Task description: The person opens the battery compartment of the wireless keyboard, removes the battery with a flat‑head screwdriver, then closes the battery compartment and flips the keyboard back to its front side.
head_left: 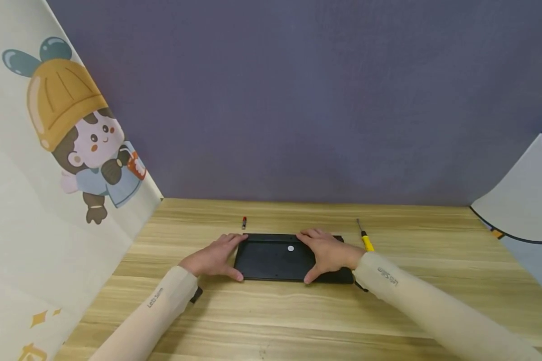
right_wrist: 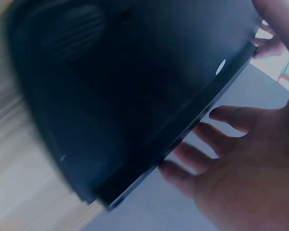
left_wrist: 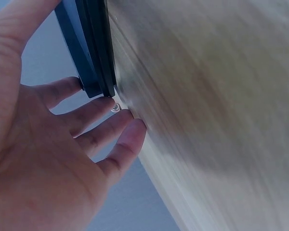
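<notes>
A flat black keyboard (head_left: 271, 260), apparently face down, shows its underside with a white round sticker (head_left: 291, 248) and a raised bar along the far edge. My left hand (head_left: 214, 256) grips its left end, fingers at the far corner and thumb at the near corner. Farther right, my right hand (head_left: 327, 253) spans it, with fingertips at the far edge and thumb near the front edge. In the right wrist view, the fingers (right_wrist: 183, 180) touch the bar. The left wrist view has the fingers (left_wrist: 62, 91) at the keyboard's end (left_wrist: 94, 53).
Beyond the keyboard lies a small red-tipped cylinder (head_left: 244, 223), like a battery. A yellow-handled screwdriver (head_left: 367, 241) lies at the right. A small black piece (head_left: 196, 295) sits by the left sleeve. A dark curved thing (head_left: 360, 287) pokes out beneath the right wrist. The wooden table (head_left: 271, 321) meets a grey backdrop.
</notes>
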Tool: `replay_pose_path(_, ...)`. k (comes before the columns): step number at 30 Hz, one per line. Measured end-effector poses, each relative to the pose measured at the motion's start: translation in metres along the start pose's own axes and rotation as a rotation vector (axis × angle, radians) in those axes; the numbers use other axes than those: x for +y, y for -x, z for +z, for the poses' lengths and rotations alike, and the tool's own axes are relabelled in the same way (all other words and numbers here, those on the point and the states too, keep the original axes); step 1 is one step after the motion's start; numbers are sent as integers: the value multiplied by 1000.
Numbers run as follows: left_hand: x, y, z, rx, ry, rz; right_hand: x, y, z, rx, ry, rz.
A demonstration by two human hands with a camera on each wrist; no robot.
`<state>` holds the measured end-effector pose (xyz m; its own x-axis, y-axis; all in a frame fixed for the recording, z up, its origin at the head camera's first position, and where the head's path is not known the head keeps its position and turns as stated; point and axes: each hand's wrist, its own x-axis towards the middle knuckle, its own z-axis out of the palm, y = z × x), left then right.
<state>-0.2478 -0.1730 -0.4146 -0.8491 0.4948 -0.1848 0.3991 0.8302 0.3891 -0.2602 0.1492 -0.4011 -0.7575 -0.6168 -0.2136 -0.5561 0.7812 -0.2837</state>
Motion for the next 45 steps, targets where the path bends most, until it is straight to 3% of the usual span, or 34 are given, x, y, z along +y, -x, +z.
replay_pose_path(8, 1, 0, 1, -13, 4, 11, -8, -5, 9, 20, 41, 19)
replay_pose_path(13, 0, 3, 0, -19, 78, -7, -7, -5, 11, 66, 0, -12)
replay_pose_path(21, 0, 7, -5, 19, 168, 35, -3, -1, 9, 101, -47, -15)
replay_pose_path(33, 17, 14, -31, 262, 202, 146, 0, 8, 4, 190, -178, -14)
replay_pose_path(40, 29, 16, -58, 425, 299, 309, -2, 11, 0, 264, -296, -51)
replay_pose_path(45, 52, 18, -77, 563, 328, 480, -8, 12, -1, 342, -345, -107)
